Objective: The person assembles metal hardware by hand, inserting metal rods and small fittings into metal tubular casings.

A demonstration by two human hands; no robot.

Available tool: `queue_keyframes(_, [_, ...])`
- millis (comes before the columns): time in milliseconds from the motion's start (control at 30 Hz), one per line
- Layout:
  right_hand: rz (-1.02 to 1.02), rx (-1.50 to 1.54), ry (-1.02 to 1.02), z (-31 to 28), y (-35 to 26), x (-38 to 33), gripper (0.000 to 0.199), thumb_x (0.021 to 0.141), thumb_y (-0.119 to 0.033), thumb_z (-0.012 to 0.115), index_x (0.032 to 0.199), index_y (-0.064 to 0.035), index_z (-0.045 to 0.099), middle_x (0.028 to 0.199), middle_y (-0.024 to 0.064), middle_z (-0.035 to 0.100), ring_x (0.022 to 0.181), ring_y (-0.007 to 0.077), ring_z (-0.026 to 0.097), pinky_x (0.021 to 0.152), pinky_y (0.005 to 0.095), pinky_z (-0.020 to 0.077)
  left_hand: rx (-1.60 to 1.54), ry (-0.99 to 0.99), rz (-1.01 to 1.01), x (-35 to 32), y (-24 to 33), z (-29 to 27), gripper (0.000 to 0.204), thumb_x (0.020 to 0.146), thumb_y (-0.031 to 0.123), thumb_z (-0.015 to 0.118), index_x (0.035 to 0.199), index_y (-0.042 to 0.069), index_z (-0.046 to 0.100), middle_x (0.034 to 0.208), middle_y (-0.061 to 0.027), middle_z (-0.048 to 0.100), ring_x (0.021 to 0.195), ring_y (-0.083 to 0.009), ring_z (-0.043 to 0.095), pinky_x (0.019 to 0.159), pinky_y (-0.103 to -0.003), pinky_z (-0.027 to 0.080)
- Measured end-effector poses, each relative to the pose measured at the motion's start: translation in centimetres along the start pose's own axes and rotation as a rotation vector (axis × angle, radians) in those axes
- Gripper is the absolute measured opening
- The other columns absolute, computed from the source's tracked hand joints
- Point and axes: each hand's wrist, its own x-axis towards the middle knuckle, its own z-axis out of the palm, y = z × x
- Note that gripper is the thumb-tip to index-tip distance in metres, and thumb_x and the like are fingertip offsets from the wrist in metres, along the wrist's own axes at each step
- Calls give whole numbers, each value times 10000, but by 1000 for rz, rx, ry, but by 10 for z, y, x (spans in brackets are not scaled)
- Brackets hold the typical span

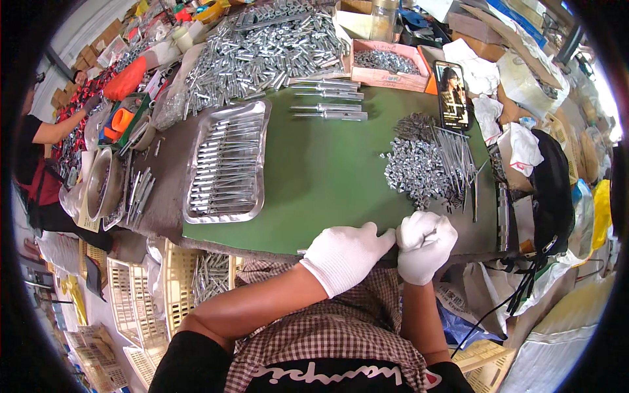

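Both hands wear white knit gloves and meet at the front edge of the green work mat (314,190). My left hand (347,255) is closed, and the small end of a metal piece (302,251) shows by its wrist side. Right beside it, my right hand (424,245) makes a fist; whatever it holds is hidden. Beyond the right hand lie a pile of small silvery metal parts (413,167), a bundle of thin metal rods (458,157) and a heap of dark small parts (416,126). Several metal tubes with thin rods (337,108) lie at the mat's far side.
A metal tray (261,141) at left holds rows of rod-and-tube pieces. Behind are a large heap of metal tubes (262,56), a pink box of small parts (393,80) and a propped phone (452,95). A co-worker's arm (62,131) reaches in at far left. Plastic crates (178,281) stand below.
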Motion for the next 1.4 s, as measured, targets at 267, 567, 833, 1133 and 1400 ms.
queue_keyframes(267, [-49,79,-32,-2,-5,-1,475,966,-288,344,538,-83,354,493,17,315,425,121,259,425,289,188,99,64,56,11,2,9,72,837,176,584,812,119,548,681,-38,540,564,-183,628,470,-321,499])
queue_keyframes(567, [160,-216,-30,-9,-10,-7,203,922,-111,458,948,31,600,714,40,519,539,53,382,453,190,283,225,-227,-881,-236,-58,-74,251,856,306,646,1001,105,682,874,-118,654,837,-313,642,749,-428,510])
queue_keyframes(833, [129,-297,-36,4,-10,-10,272,965,-188,454,1008,20,623,637,29,520,472,50,356,429,211,253,84,193,-665,-116,-94,-113,244,866,158,625,1076,46,678,1033,-145,659,938,-328,637,830,-377,503])
queue_keyframes(1133, [-200,-1160,-278,33,-20,33,121,879,-120,604,930,-42,682,762,94,645,633,196,589,608,308,470,93,373,-296,156,-217,25,382,938,346,528,1184,64,610,1177,-164,615,1089,-327,586,942,-423,463])
queue_keyframes(1400, [-280,-1862,-566,46,22,188,197,823,-239,625,956,-99,660,966,155,651,916,352,643,829,451,513,111,466,-404,160,-206,42,266,920,305,555,966,64,657,1064,-155,633,1006,-331,599,887,-437,476])
